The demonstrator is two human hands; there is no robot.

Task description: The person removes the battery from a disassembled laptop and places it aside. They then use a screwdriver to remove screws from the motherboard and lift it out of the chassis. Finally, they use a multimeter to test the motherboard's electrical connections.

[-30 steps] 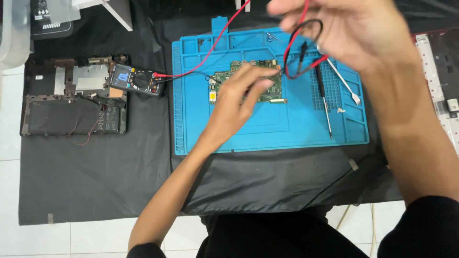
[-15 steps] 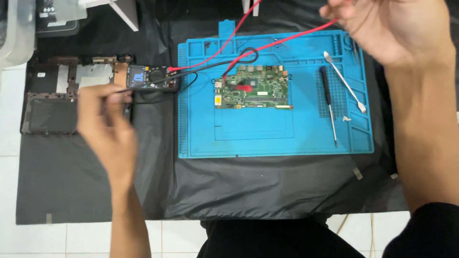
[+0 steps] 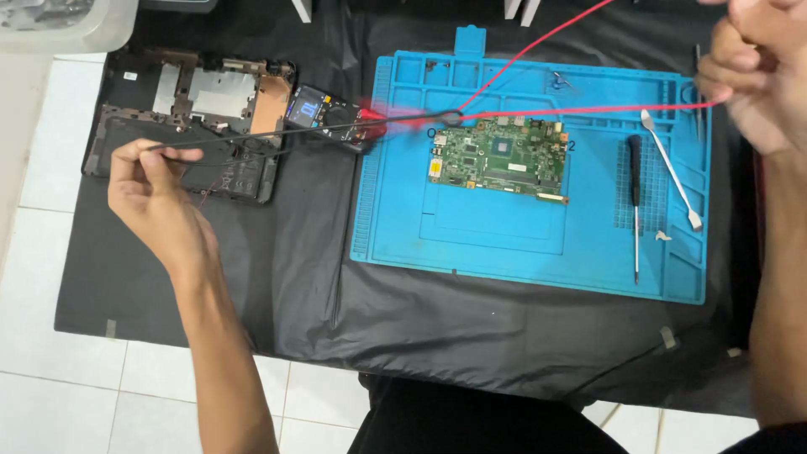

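One green circuit board [image 3: 501,158] lies on the one blue work mat [image 3: 521,252], with two tools beside it: a black-handled screwdriver [image 3: 635,202] and a metal spudger [image 3: 670,171]. Two leads run from the single multimeter [image 3: 326,114]: the left hand [image 3: 155,197] pinches the black lead [image 3: 277,137] over the opened laptop chassis [image 3: 185,126], while the right hand [image 3: 752,71] (partly cut off by the frame edge) is closed around the red lead [image 3: 588,109]. Its probe tip is hidden.
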